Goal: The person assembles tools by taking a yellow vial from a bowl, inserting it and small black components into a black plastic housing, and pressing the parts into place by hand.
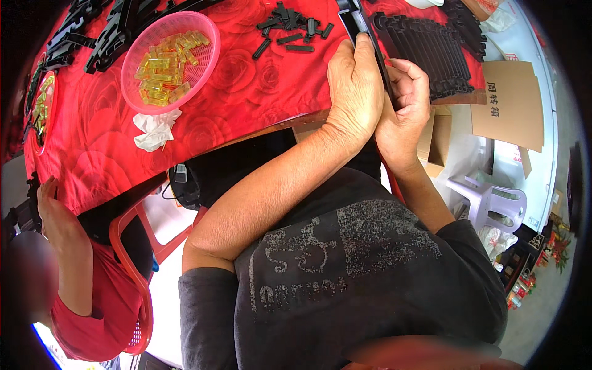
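Note:
Both hands are closed around a long black plastic part (pixel 353 18) that tilts at the table's near right. My left hand (pixel 357 83) wraps it from the left, with the thumb pressed along its side. My right hand (pixel 404 114) supports it from the right, fingers curled behind it; its lower end is hidden between the palms. Left of my hands lies a loose heap of small black plastic pieces (pixel 290 26). To their right, several similar long black parts (pixel 425 52) lie side by side in a row.
A pink basket (pixel 205 65) of clear yellow pieces (pixel 161 69) and a crumpled tissue (pixel 155 131) sit on the red tablecloth (pixel 246 89). A co-worker's hand (pixel 55 206) reaches the table's left edge. Cardboard (pixel 509 102) and a pale plastic stool (pixel 481 197) stand at right.

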Motion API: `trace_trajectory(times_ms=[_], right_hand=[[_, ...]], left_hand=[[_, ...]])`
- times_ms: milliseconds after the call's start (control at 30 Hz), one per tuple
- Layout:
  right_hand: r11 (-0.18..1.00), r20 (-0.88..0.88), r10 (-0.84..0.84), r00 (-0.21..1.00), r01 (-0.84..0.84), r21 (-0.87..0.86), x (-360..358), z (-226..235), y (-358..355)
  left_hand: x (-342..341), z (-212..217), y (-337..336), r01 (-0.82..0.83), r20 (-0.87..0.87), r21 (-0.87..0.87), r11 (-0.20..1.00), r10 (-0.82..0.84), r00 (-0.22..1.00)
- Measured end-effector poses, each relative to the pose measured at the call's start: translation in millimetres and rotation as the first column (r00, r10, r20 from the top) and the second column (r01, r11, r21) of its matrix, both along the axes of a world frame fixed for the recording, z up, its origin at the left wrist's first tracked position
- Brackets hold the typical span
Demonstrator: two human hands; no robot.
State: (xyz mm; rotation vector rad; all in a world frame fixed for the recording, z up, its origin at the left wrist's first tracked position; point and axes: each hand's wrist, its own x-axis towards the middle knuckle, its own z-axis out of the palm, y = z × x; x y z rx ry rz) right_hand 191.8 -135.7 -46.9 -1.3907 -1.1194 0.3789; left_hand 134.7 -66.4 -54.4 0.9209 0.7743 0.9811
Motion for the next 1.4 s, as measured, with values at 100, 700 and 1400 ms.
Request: trace_trajectory(times_ms=[100,700,1400], right_hand=[[1.000,0.022,0.006,1.000,-0.006,0.009,0,-1,0],[0.999,0.062,-0.030,0.998,0.028,0.039,0,-5,1],[1.000,-0.006,0.009,1.000,-0.009,-0.009,2,-5,2]], left_hand=[[1,2,0,-0.024,0.042,-0.066,0.998,0.027,0.999],[-1,3,0,-0.035,0.069,-0.143,0.989,0.045,0.997],[-19,8,-15,-0.020,-0.256,0.180,0.984,0.066,0.964]])
